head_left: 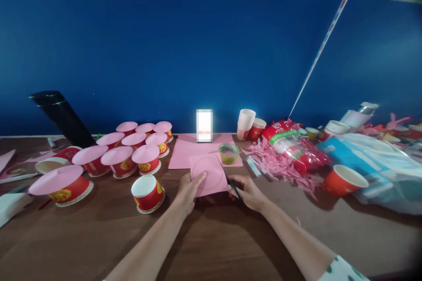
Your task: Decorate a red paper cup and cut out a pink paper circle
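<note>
Pinching a square of pink paper [211, 184] between thumb and fingers, the left grip [189, 194] holds it up above the desk [194, 250] (a circle is drawn on it). The right grip [248, 192] is curled round the handles of black scissors [230, 181], blades at the paper's right edge; whether they bite into it is hard to tell. Left of the left grip stands a red cup [147, 202], mouth up. Just beyond both grips lie a larger pink sheet [181, 151] and a tape roll [228, 159]. Farther left stand red cups [119, 169] with pink paper tops [147, 153]; farther right, pink shreds [280, 167] lie beside a red package [280, 131].
</note>
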Available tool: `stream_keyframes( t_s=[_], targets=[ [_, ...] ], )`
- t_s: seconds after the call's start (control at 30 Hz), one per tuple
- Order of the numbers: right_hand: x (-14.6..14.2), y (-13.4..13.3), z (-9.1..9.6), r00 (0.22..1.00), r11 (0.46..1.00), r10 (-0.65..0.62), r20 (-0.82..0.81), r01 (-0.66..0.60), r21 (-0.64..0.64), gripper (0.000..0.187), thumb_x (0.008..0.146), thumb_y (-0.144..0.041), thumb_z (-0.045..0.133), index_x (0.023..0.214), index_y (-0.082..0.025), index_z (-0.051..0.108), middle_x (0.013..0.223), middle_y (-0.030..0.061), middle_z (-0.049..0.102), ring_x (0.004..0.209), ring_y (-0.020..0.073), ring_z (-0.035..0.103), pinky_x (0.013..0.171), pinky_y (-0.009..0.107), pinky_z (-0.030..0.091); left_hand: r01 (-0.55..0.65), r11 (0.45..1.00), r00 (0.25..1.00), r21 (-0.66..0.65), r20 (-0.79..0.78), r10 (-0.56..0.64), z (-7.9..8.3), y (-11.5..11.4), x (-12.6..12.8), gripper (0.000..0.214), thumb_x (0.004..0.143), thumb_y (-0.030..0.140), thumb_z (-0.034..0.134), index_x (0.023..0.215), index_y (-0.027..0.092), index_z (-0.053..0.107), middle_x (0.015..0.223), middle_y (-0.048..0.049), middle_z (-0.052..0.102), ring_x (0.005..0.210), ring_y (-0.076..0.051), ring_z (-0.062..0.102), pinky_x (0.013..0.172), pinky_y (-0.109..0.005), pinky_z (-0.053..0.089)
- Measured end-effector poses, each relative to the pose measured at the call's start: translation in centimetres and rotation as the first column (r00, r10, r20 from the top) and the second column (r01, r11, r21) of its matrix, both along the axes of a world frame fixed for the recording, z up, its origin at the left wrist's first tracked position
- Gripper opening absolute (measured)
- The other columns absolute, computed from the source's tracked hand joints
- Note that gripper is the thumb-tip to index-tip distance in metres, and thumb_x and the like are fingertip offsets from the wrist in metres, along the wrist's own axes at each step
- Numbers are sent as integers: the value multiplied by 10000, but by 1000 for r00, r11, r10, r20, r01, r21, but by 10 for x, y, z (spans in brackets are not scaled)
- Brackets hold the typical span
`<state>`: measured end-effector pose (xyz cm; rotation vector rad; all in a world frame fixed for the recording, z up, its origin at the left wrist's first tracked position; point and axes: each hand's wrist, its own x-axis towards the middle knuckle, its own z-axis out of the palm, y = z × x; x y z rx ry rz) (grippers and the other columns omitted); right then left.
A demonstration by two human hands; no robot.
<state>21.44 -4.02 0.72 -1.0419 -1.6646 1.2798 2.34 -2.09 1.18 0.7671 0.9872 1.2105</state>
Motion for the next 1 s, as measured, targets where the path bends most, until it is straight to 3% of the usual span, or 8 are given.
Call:
stream_keyframes(
  t_s=[1.0],
  targets=[
    [3,1,-4,1000,1000,2,-1,-2,12,353,772,-382,588,1008,-120,600,591,-15,521,514,88,486,484,204,413,28,999,1000,22,-3,-28,-5,1,-2,364,595,344,728,832,75,662,705,-109,686,636,-196,639,602,-286,504]
  ],
)
